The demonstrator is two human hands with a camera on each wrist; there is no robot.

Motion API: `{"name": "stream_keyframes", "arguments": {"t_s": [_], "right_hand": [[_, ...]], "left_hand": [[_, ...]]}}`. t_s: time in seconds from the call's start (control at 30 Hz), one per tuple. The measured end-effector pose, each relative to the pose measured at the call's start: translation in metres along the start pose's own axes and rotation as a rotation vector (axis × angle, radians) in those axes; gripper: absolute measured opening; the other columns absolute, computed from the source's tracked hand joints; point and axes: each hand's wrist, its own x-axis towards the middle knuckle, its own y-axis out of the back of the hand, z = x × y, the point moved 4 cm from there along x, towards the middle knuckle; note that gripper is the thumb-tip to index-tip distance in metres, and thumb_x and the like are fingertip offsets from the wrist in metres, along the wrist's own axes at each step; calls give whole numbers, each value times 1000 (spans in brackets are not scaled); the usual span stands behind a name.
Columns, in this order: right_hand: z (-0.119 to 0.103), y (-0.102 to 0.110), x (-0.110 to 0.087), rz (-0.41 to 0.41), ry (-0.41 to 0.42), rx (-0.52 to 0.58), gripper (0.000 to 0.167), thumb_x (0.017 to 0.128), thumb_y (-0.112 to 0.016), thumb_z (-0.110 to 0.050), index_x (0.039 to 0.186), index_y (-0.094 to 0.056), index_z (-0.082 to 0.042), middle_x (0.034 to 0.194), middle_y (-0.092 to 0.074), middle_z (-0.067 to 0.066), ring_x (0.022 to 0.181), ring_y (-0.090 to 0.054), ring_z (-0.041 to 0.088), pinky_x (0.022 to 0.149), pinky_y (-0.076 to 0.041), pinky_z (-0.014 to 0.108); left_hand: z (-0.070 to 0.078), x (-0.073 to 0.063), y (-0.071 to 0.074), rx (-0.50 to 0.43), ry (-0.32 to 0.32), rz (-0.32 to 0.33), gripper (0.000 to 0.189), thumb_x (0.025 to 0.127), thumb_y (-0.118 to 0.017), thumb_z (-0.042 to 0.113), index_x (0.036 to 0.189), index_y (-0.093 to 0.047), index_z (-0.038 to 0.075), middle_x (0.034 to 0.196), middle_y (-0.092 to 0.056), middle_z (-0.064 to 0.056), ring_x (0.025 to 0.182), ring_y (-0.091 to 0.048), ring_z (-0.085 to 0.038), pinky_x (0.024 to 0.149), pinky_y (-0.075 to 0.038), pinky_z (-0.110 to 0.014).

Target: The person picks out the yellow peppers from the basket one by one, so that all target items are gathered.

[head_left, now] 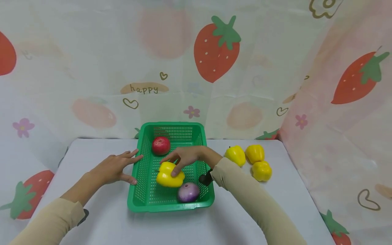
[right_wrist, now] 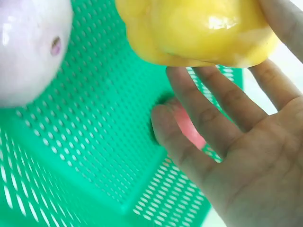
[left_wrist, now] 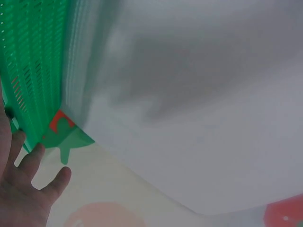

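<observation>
My right hand (head_left: pixel 187 157) reaches into a green plastic basket (head_left: pixel 171 208) and grips a yellow bell pepper (head_left: pixel 167 177) between thumb and fingers. The right wrist view shows the pepper (right_wrist: pixel 203 33) up close, with fingertips against its side. My left hand (head_left: pixel 117 168) is at the basket's left side, fingers spread, the fingertips by the rim; the left wrist view also has this hand (left_wrist: pixel 28 184) beside the basket wall (left_wrist: pixel 35 61). Inside the basket, a red round fruit (head_left: pixel 161 145) lies at the back and a round purple-and-white vegetable (head_left: pixel 188 192), perhaps an onion, at the front right.
Three more yellow bell peppers lie together on the white table (head_left: pixel 245 211) right of the basket: one on the left (head_left: pixel 235 156), one behind (head_left: pixel 255 153) and one in front (head_left: pixel 261 170). A strawberry-print cloth (head_left: pixel 171 51) hangs behind the table.
</observation>
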Motion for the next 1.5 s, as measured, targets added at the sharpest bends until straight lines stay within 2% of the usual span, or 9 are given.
{"name": "stream_keyframes", "arguments": {"t_s": [0.27,0.5,0.7,0.93,1.2,1.5], "right_hand": [[-8,24,-34,85,12,-15,63,89,-76,-26,146,-52,-19,125,-64,-4,118,-56,16,97,-50,29],[-5,45,-63,173,39,0,63,91,-73,-27,149,-49,-19,133,-59,-5,122,-54,19,99,-49,29],[0,59,-90,208,48,-17,63,93,-70,-27,151,-46,-17,140,-54,1,125,-53,24,101,-49,33],[15,72,-121,263,17,-3,64,94,-69,-29,152,-44,-17,139,-56,0,128,-52,25,104,-47,40],[40,78,-158,355,-83,-50,69,92,-70,-39,153,-41,-21,142,-55,-2,134,-45,27,109,-39,53],[67,73,-185,382,-110,32,65,94,-67,-33,153,-41,-21,150,-48,4,136,-45,35,112,-34,57]], "left_hand": [[1,-1,1,5,-3,6,95,71,-83,54,146,-50,7,152,-41,-22,134,-44,-49,96,-43,-67],[1,-1,0,2,-16,25,94,70,-84,54,145,-51,6,151,-43,-23,133,-45,-49,95,-44,-67],[2,-2,1,3,-31,43,93,70,-85,52,144,-52,5,150,-44,-23,131,-46,-50,93,-46,-66],[1,-1,1,-5,-22,37,94,70,-83,54,145,-52,6,151,-43,-23,132,-46,-49,94,-45,-67],[0,-1,0,13,-33,44,95,70,-82,57,144,-52,6,150,-44,-23,131,-47,-48,93,-47,-66],[-2,0,-3,13,-33,50,96,70,-83,56,145,-51,6,151,-43,-23,132,-46,-49,94,-45,-67]]}}
